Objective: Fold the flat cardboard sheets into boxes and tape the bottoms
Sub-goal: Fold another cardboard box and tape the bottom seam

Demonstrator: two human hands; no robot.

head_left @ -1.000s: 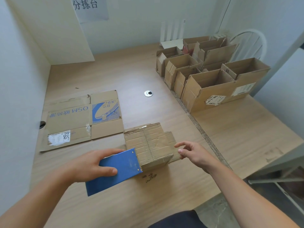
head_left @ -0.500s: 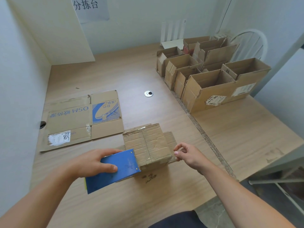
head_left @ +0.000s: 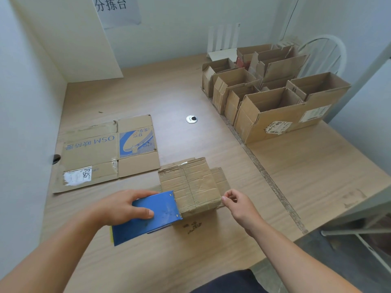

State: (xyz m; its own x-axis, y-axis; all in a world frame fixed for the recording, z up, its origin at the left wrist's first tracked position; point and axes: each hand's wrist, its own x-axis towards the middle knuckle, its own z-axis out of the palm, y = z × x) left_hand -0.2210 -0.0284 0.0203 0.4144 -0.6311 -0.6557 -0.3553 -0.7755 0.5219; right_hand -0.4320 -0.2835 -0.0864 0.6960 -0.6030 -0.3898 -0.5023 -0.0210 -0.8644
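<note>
A small, worn cardboard box [head_left: 192, 185] stands bottom-up near the table's front edge, its flaps folded shut on top. My left hand [head_left: 120, 206] grips a blue tape dispenser [head_left: 148, 216] whose front end touches the box's left near side. My right hand [head_left: 237, 204] is at the box's right near corner, thumb and fingers pinched together there; what it pinches is too small to tell. A flat printed cardboard sheet [head_left: 101, 153] with blue lettering lies on the table to the left.
Several folded open boxes [head_left: 270, 106] stand in rows at the back right. A round metal grommet [head_left: 191, 119] sits in the wooden table [head_left: 306, 176] behind the box. Walls close in at the left and back; a white chair [head_left: 323, 53] stands behind the boxes.
My right hand moved from open fingers to a pinch at the box's right near corner. The dispenser in my left hand shifted slightly toward the box.
</note>
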